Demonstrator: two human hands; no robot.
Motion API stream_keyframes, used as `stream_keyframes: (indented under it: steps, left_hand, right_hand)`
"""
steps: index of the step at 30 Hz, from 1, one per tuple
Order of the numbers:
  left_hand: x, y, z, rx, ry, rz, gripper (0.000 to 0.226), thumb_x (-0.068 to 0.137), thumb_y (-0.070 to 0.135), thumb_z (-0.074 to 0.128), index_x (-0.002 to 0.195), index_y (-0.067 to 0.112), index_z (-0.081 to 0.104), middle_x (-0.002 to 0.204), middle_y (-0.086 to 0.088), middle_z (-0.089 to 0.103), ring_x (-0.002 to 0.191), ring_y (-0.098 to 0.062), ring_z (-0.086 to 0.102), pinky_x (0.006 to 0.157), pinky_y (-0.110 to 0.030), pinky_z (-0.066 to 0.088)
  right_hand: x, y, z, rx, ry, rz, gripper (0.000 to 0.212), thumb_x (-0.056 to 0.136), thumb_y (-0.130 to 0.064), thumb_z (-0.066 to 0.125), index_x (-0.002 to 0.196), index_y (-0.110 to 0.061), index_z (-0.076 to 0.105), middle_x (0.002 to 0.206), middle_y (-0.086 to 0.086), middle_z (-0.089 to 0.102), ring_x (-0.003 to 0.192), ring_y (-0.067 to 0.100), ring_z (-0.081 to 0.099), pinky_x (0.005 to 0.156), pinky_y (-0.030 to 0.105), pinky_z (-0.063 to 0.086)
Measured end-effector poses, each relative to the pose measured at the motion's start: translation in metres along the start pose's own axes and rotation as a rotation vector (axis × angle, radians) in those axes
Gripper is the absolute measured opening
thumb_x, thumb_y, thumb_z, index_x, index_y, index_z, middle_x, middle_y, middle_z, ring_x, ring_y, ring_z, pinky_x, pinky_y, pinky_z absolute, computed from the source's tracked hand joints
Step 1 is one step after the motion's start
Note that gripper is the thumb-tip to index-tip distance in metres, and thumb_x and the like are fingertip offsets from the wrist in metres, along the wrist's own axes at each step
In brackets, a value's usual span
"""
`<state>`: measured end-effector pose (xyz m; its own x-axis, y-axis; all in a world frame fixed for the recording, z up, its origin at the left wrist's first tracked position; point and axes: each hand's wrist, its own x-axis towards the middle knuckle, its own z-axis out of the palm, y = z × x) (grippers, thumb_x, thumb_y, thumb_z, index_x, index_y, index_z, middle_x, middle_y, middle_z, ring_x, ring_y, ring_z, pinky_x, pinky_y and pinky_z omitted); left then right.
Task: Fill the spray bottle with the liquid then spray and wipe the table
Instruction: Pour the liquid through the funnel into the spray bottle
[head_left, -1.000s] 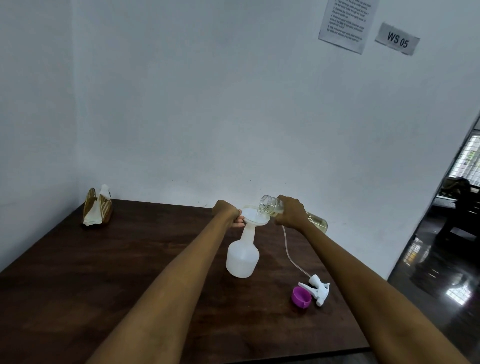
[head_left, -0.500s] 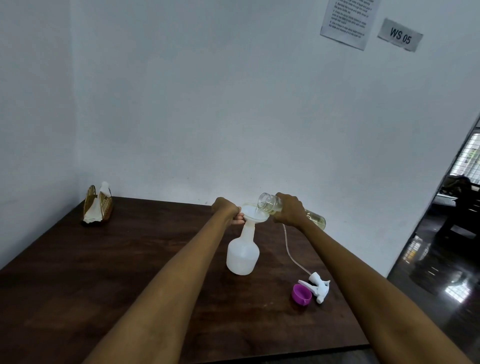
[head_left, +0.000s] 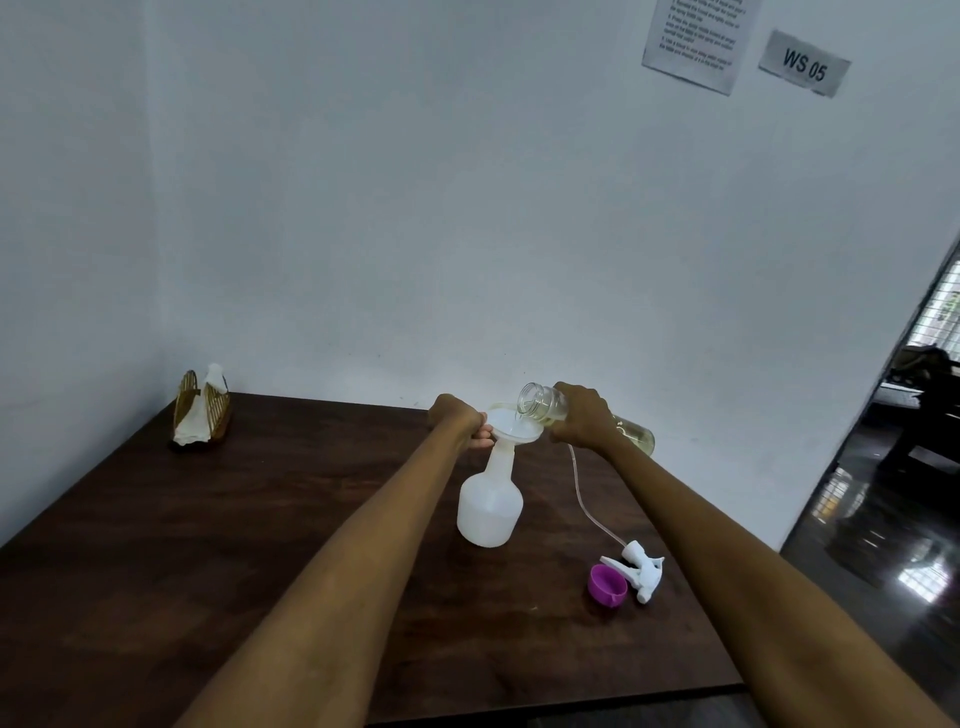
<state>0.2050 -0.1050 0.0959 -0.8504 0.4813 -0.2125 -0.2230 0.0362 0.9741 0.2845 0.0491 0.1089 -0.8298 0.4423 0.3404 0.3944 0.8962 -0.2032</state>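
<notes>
A white translucent spray bottle stands on the dark wooden table with a white funnel in its neck. My left hand grips the funnel's rim at its left side. My right hand holds a clear bottle of pale yellow liquid, tilted with its open mouth over the funnel. A thin stream runs from the mouth into the funnel. The white spray head with its long tube lies on the table to the right, next to a purple cap.
A golden napkin holder with white tissues stands at the table's far left corner by the wall. White walls close the back and left. The table's right edge drops to a glossy dark floor and a doorway.
Both hands hold the same pose over the funnel and the pouring goes on. The whole scene sits slightly lower in view from a small head movement.
</notes>
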Motion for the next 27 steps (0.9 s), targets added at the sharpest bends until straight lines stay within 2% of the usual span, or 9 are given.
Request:
stream_keyframes:
  steps: [2, 5, 7, 10, 13, 15, 18, 22, 27]
  left_hand:
    - [-0.0004, 0.0002, 0.0008, -0.008, -0.007, -0.013, 0.033, 0.096, -0.005, 0.046, 0.064, 0.002, 0.043, 0.063, -0.012, 0.046, 0.049, -0.013, 0.046, 0.062, -0.028, 0.056]
    - [-0.0020, 0.0006, 0.0002, 0.015, 0.000, -0.007, 0.034, 0.096, -0.006, 0.046, 0.063, 0.001, 0.043, 0.062, -0.012, 0.045, 0.045, -0.013, 0.047, 0.036, -0.020, 0.048]
    - [-0.0033, 0.0011, -0.0002, 0.024, -0.005, -0.004, 0.034, 0.096, -0.005, 0.046, 0.063, 0.001, 0.043, 0.062, -0.012, 0.044, 0.051, -0.014, 0.045, 0.029, -0.019, 0.043]
    - [-0.0029, 0.0013, 0.0001, 0.027, -0.002, -0.005, 0.034, 0.096, -0.006, 0.046, 0.063, 0.001, 0.043, 0.062, -0.012, 0.045, 0.051, -0.014, 0.045, 0.028, -0.019, 0.043]
    - [-0.0025, 0.0007, 0.0002, 0.026, 0.006, -0.003, 0.033, 0.096, -0.006, 0.047, 0.063, 0.002, 0.044, 0.062, -0.012, 0.045, 0.044, -0.013, 0.048, 0.034, -0.019, 0.047]
    - [-0.0026, 0.0003, 0.0001, 0.022, 0.006, -0.004, 0.033, 0.096, -0.005, 0.047, 0.064, 0.002, 0.044, 0.062, -0.011, 0.046, 0.045, -0.013, 0.049, 0.043, -0.020, 0.052]
    - [-0.0011, 0.0000, -0.0002, 0.037, 0.023, 0.007, 0.032, 0.095, -0.006, 0.049, 0.064, 0.001, 0.046, 0.062, -0.012, 0.047, 0.051, -0.015, 0.047, 0.031, -0.020, 0.046]
    - [-0.0005, -0.0009, -0.0004, 0.038, 0.024, 0.003, 0.032, 0.095, -0.005, 0.049, 0.064, 0.002, 0.045, 0.062, -0.012, 0.047, 0.051, -0.014, 0.047, 0.029, -0.020, 0.044]
    - [0.0011, -0.0022, -0.0003, 0.048, 0.053, 0.021, 0.025, 0.092, -0.007, 0.053, 0.068, -0.001, 0.050, 0.062, -0.013, 0.049, 0.050, -0.016, 0.049, 0.030, -0.022, 0.046]
  right_hand:
    - [-0.0005, 0.0000, -0.0013, -0.005, 0.003, -0.003, 0.050, 0.046, -0.030, 0.048, 0.092, -0.013, 0.054, 0.081, 0.000, 0.052, 0.077, 0.022, 0.045, 0.070, 0.028, 0.033]
    - [-0.0010, -0.0010, -0.0022, -0.020, -0.010, -0.012, 0.048, 0.046, -0.031, 0.047, 0.091, -0.015, 0.053, 0.082, 0.004, 0.054, 0.078, 0.024, 0.048, 0.070, 0.027, 0.032]
    - [-0.0011, -0.0025, -0.0039, -0.015, -0.010, -0.016, 0.048, 0.047, -0.032, 0.048, 0.092, -0.015, 0.053, 0.089, 0.010, 0.063, 0.085, 0.030, 0.056, 0.071, 0.028, 0.033]
    - [-0.0009, -0.0027, -0.0033, -0.008, -0.006, -0.014, 0.059, 0.047, -0.032, 0.048, 0.101, -0.009, 0.057, 0.099, 0.012, 0.067, 0.095, 0.033, 0.060, 0.072, 0.028, 0.034]
    - [-0.0008, -0.0032, -0.0033, -0.004, -0.012, -0.005, 0.062, 0.047, -0.031, 0.050, 0.103, -0.007, 0.058, 0.091, 0.009, 0.064, 0.091, 0.032, 0.059, 0.071, 0.028, 0.034]
    - [-0.0009, -0.0029, -0.0030, -0.005, -0.023, 0.006, 0.054, 0.053, -0.029, 0.061, 0.102, -0.007, 0.058, 0.085, 0.005, 0.058, 0.084, 0.028, 0.054, 0.070, 0.027, 0.034]
    - [-0.0001, -0.0006, -0.0007, -0.024, -0.003, 0.000, 0.038, 0.066, -0.013, 0.070, 0.101, -0.006, 0.058, 0.086, 0.007, 0.059, 0.085, 0.029, 0.056, 0.070, 0.028, 0.034]
    - [-0.0022, -0.0026, -0.0029, -0.016, -0.016, -0.016, 0.030, 0.066, -0.017, 0.069, 0.092, -0.013, 0.055, 0.083, 0.004, 0.055, 0.081, 0.026, 0.052, 0.069, 0.027, 0.033]
    - [-0.0048, -0.0038, -0.0052, 0.014, -0.032, -0.035, 0.037, 0.049, -0.031, 0.052, 0.084, -0.019, 0.044, 0.079, 0.001, 0.053, 0.077, 0.025, 0.050, 0.068, 0.027, 0.032]
